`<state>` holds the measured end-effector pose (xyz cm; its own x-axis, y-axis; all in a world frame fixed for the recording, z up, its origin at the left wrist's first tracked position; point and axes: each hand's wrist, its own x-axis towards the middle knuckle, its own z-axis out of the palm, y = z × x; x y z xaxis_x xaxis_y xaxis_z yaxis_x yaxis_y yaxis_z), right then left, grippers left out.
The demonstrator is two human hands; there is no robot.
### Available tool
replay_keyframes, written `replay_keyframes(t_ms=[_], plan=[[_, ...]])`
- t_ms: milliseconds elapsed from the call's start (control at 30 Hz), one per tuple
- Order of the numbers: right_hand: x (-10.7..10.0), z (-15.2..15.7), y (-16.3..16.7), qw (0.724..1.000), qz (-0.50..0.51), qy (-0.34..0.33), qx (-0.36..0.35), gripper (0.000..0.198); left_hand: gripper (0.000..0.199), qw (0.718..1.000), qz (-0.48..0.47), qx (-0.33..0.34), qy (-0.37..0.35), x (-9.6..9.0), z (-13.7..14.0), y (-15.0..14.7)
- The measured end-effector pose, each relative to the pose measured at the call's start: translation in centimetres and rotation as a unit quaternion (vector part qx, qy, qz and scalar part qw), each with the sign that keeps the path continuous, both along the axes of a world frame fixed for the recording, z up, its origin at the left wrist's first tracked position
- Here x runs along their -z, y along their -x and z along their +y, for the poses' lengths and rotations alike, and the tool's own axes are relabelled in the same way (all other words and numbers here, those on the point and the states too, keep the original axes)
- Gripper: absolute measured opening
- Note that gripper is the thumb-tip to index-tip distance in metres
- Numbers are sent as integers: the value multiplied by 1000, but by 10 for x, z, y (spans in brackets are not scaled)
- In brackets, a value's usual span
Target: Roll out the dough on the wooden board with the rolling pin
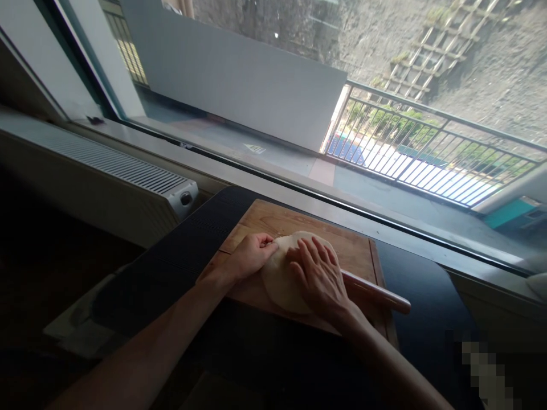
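A round, flattened sheet of pale dough (pixel 282 285) lies on a wooden board (pixel 273 219). At its upper left edge my left hand (pixel 252 253) is closed, its fingertips pinching the rim. My right hand (pixel 322 276) lies flat across the right part of the dough with fingers stretched out. A wooden rolling pin (pixel 376 290) passes beneath that hand and sticks out to the right, past the board's edge. The part of the pin under my palm is hidden.
The board sits on a dark table (pixel 423 290) with angled corners, against a window sill (pixel 342 219). To the left stands a white radiator (pixel 128 171). Outside the glass are a metal railing (pixel 427 154) and a grey panel (pixel 256 80).
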<state>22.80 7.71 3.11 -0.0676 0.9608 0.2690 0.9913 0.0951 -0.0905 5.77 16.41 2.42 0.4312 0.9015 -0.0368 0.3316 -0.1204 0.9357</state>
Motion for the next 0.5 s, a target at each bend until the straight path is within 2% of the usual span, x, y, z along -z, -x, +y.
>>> replay_keyframes(t_ms=[133, 200, 233, 300, 400, 500], plan=[[-10, 55, -33, 994, -8, 4, 108, 51, 25, 1000, -7, 1, 2, 2, -1, 0], [-13, 75, -42, 993, -5, 21, 117, 48, 25, 1000, 1, -6, -1, 1, -1, -1], [-13, 76, -42, 995, -6, 17, 100, 47, 24, 1000, 5, -10, -2, 0, -2, -1], [-9, 61, -34, 999, -9, -18, 29, 44, 24, 1000, 11, -16, 1, -1, -2, 0], [-1, 15, -25, 995, 9, -58, -75, 39, 24, 1000, 7, -10, 3, -4, -3, 0], [-8, -26, -37, 995, 58, -20, -80, 34, 24, 1000, -3, 0, 2, -6, -4, 1]])
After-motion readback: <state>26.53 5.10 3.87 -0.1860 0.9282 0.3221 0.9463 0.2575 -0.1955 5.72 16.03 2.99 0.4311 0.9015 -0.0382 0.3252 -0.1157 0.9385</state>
